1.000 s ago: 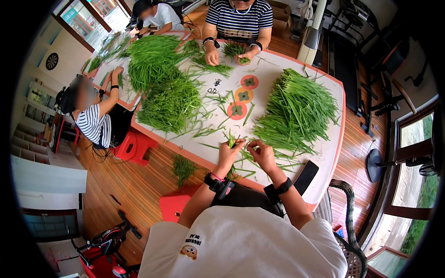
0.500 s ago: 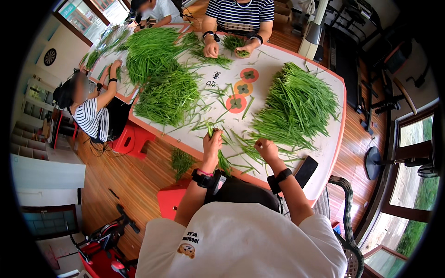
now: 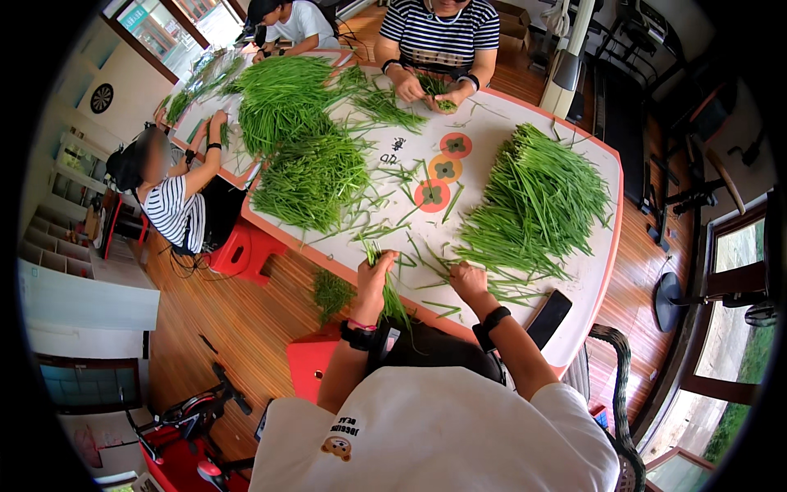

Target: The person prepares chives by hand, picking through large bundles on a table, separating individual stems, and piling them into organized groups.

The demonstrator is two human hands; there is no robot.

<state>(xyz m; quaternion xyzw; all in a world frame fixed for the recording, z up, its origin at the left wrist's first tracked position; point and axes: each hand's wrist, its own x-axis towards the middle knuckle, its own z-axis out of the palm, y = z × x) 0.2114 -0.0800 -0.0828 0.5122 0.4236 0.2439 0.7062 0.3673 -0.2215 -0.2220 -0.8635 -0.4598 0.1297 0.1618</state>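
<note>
My left hand (image 3: 374, 283) is closed around a small bunch of green chives (image 3: 395, 303), whose long ends hang past the table's near edge. To its right, my right hand (image 3: 469, 281) is pinched closed over loose chives at the near side of a big chive heap (image 3: 537, 201). Its fingertips are partly hidden, and stalks run up to them. Short scattered stalks (image 3: 402, 174) lie on the white table (image 3: 492, 111) beyond my hands.
Two more chive piles (image 3: 307, 180) (image 3: 287, 94) stand at the left. A black phone (image 3: 549, 318) lies by my right forearm. Across the table, a person's hands (image 3: 434, 94) hold chives. Two other people sit at the far left. A red stool (image 3: 246, 252) stands on the floor.
The whole view has shifted slightly. My right hand has come down onto the loose chives, while my left keeps its bunch. The hands of the person opposite have come together at their chives.
</note>
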